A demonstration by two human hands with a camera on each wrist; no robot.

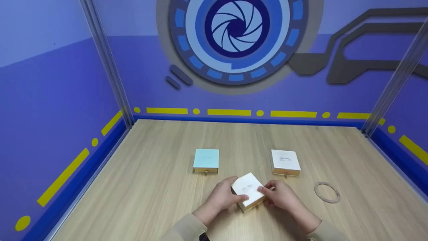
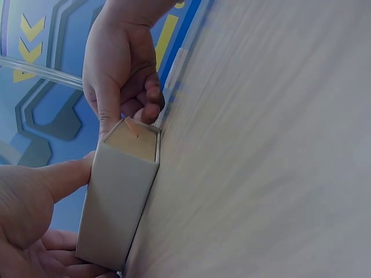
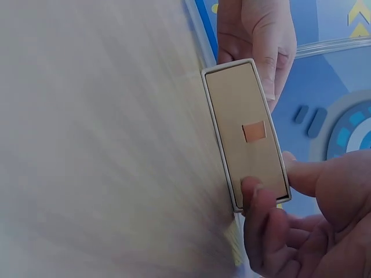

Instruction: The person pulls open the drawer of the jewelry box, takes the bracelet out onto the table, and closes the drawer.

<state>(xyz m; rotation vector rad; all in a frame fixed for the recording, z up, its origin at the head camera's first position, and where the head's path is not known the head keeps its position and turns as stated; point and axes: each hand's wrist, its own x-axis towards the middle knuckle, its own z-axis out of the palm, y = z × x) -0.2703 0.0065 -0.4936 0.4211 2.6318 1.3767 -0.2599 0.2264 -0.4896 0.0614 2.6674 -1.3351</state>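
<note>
White box [image 1: 248,188]: held over the wooden surface [image 1: 160,167], well apart from its far edge, roughly midway between left and right edges. Printed lid face up; box turned at an angle, tan drawer front [image 3: 229,110] toward the near right. Front sat inside the rim of the outer shell, with a small orange-brown tab [image 3: 254,131] near its middle. Could not tell whether the underside touched the surface.

Left hand [image 1: 222,194]: partly closed round the box's left side, thumb laid across the top, fingers along the side and beneath the far end. Firm hold by the look of it.

Right hand [image 1: 282,195]: curled, pinching the right corner, thumb on the top, a fingertip against the drawer front beside the tab.

Beyond the left hand, toward the far edge: mint box [image 1: 206,159], drawer end facing the near side. Level with it, right of centre: second white box [image 1: 286,160], printed top up, tan drawer end also facing near.

Ring [image 1: 330,201], greyish, flat on the surface, well apart from the right hand, closest of all to the right edge.

Beige cuffs [image 1: 189,227] at both wrists. Blue-purple wall [image 1: 143,77] behind the far edge, yellow dashes along its base.
</note>
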